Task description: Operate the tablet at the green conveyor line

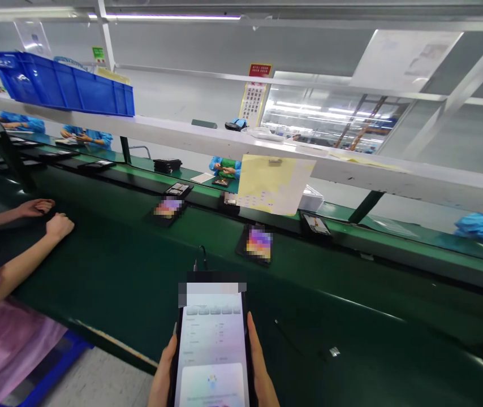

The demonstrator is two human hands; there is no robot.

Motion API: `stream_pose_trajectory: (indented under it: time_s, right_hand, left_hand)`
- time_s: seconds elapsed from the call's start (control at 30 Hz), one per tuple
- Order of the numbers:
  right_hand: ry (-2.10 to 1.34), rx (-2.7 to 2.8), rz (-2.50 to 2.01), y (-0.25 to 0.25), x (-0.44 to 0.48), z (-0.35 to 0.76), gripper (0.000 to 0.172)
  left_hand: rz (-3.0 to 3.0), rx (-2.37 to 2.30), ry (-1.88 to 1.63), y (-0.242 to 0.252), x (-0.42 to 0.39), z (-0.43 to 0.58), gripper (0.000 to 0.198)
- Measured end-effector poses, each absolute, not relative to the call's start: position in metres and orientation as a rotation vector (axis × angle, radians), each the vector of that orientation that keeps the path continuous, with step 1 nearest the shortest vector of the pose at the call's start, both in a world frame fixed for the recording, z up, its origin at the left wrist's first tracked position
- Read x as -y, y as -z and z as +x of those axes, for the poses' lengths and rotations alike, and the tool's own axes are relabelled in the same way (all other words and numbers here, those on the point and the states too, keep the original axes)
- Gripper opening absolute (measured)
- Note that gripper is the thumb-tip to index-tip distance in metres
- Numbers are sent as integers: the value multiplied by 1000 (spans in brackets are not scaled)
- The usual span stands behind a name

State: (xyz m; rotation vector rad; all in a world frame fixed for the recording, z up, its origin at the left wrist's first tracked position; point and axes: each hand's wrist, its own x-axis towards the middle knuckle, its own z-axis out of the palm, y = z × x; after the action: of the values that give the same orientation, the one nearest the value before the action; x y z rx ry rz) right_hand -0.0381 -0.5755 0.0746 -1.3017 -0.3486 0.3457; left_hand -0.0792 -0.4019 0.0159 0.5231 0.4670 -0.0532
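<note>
I hold a black tablet (212, 345) upright in front of me at the bottom centre, its screen lit with a white settings page. My left hand (163, 373) grips its left edge and my right hand (262, 370) grips its right edge, fingers curled behind it. A black cable (201, 257) plugs into its top edge. The tablet hangs over the near side of a dark green conveyor belt (352, 339).
Two lit tablets (167, 209) (259, 243) lie further along the belt, others beyond. A co-worker in pink at left rests both hands (50, 217) on the belt. A yellow sheet (273, 183) hangs from the white shelf (352, 167); a blue crate (61, 85) sits on it.
</note>
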Motion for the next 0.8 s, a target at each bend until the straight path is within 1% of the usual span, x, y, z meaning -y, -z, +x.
stream_pose_trajectory:
  time_s: [0.03,0.1,0.2,0.27,0.33,0.4,0.47,0.53,0.7,0.8]
  right_hand:
    - [-333,371,-1318,-74,577,-38,132]
    - [-263,413,-1397,-74,579,-38,116]
    - [-39,420,-1671,-77,583,-37,78]
    - [133,435,-1852,-81,586,-36,57]
    - [264,469,-1964,-86,587,-33,44]
    - [338,498,-2040,-90,588,-30,39]
    - [370,511,-2092,-91,589,-29,38]
    - [350,551,-2076,-90,590,-30,44]
    - [178,664,-1968,-78,589,-37,82]
    - [106,648,-1922,-75,588,-41,91]
  left_hand:
    - [517,-472,47,-12,399,-81,79]
    - [469,-440,81,-7,396,-84,74]
    - [344,-331,199,-5,396,-87,73]
    - [286,-294,227,-7,399,-87,72]
    - [254,-295,202,-10,400,-87,67]
    - [236,-288,175,-12,400,-86,64]
    - [238,-262,190,-12,398,-85,65]
    - [261,-248,227,-12,397,-85,68]
    - [264,-310,163,-3,396,-84,70]
    - [256,-376,122,1,397,-85,72]
